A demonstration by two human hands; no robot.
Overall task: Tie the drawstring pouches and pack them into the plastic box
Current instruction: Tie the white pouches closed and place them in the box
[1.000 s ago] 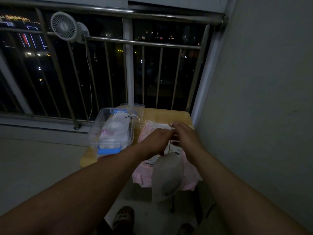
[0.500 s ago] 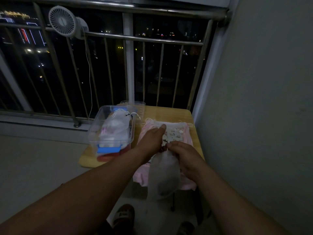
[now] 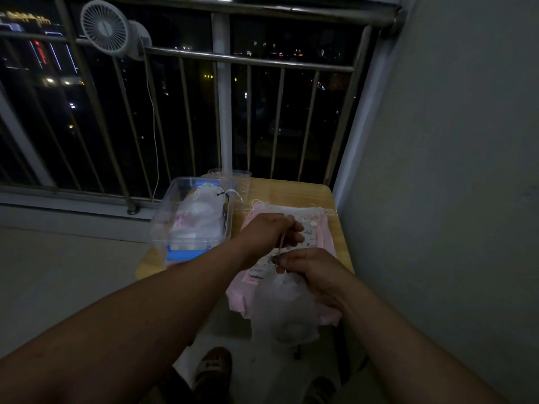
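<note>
Left hand (image 3: 271, 233) now higher, grip on taut drawstring (image 3: 281, 244); right hand (image 3: 312, 271), grip round pouch (image 3: 287, 313) neck.

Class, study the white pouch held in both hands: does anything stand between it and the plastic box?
Nothing visible does. The plastic box sits left of the white pouch, top open; packed pouches lie inside, seemingly leaving room.
</note>
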